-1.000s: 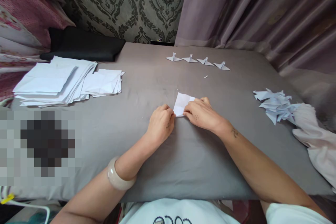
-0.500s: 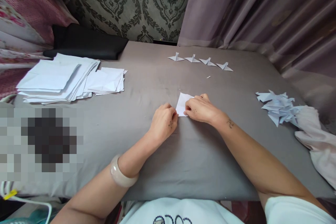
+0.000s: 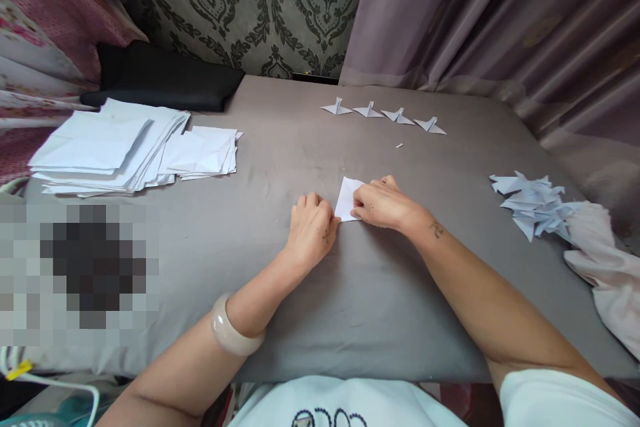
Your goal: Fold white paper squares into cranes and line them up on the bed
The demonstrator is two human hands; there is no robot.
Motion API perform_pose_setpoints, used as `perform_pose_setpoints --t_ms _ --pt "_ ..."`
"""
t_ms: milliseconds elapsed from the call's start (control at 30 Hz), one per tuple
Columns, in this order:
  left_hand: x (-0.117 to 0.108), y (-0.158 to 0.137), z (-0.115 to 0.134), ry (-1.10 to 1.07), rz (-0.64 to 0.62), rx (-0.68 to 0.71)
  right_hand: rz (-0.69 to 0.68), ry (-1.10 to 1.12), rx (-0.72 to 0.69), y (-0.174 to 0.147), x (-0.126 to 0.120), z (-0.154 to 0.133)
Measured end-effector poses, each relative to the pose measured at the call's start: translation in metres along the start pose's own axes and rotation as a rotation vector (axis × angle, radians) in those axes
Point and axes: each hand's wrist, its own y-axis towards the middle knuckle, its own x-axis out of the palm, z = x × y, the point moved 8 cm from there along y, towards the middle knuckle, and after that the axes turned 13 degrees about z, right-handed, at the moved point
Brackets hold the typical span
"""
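A small folded square of white paper [image 3: 346, 199] lies flat on the grey cloth surface [image 3: 280, 167], between my two hands. My left hand [image 3: 314, 225] is closed at the paper's lower left corner, thumb and fingertips pinching that corner. Across its right part rests my right hand [image 3: 384, 203], fingers curled and pressing down, so that side of the paper is hidden. Beyond my hands, several folded paper cranes [image 3: 369, 110] stand in a row.
Stacked white paper sheets [image 3: 100, 147] lie at the left, beside smaller paper squares [image 3: 203, 152]. A heap of folded paper pieces [image 3: 537, 203] is at the right, against a pale cloth [image 3: 595, 240]. A black folded item [image 3: 165, 80] sits at the back left. A tiny paper scrap [image 3: 399, 145] lies near the cranes.
Both hands stay on the paper in nearly the same place. My left hand's fingers have shifted slightly at the corner; the view has tilted a little.
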Motion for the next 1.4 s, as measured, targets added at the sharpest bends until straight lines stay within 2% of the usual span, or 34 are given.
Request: perform_pose_setpoints --t_ms 233,400,533,600,667,733,833,900,933,1000,1067,1133,1200,1300,1400 --pt "0.006 0.008 -0.014 -0.064 -0.069 -0.085 -0.016 -0.014 0.005 0.001 0.000 -0.001" --pt "0.001 0.016 -0.021 -0.152 -0.106 -0.109 0.004 -0.030 -0.015 0.002 0.001 -0.002" --pt "-0.005 0.019 -0.020 -0.370 -0.021 -0.132 0.017 -0.031 0.001 0.000 0.001 -0.002" --pt "-0.006 0.018 -0.008 -0.440 0.046 -0.033 0.028 -0.038 0.010 -0.001 0.000 -0.003" --pt "-0.002 0.012 0.012 -0.443 0.036 0.152 0.037 -0.044 0.018 -0.001 0.000 -0.005" --pt "0.005 0.004 0.027 -0.354 0.004 0.306 0.040 -0.039 0.028 -0.001 -0.001 -0.004" --pt "0.012 -0.005 0.035 -0.173 -0.044 0.404 0.055 0.028 -0.003 -0.004 -0.002 -0.001" --pt "0.014 -0.008 0.037 -0.083 -0.078 0.437 0.169 0.164 -0.049 -0.012 -0.008 0.002" --pt "0.013 -0.010 0.038 -0.049 -0.088 0.453 0.309 0.279 -0.048 -0.018 -0.017 0.007" --pt "0.013 -0.012 0.041 0.004 -0.101 0.486 0.590 0.478 0.072 -0.037 -0.026 0.028" --pt "0.012 -0.014 0.043 0.045 -0.105 0.506 0.770 0.611 0.237 -0.059 -0.016 0.048" --pt "0.012 -0.015 0.043 0.076 -0.115 0.512 0.818 0.683 0.409 -0.074 0.007 0.060" --pt "0.013 -0.016 0.044 0.092 -0.131 0.523 0.800 0.684 0.478 -0.081 0.029 0.060" --pt "0.012 -0.017 0.045 0.097 -0.128 0.541 0.830 0.638 0.406 -0.079 0.040 0.046" --pt "0.011 -0.017 0.045 0.098 -0.117 0.552 0.884 0.644 0.378 -0.077 0.039 0.041"
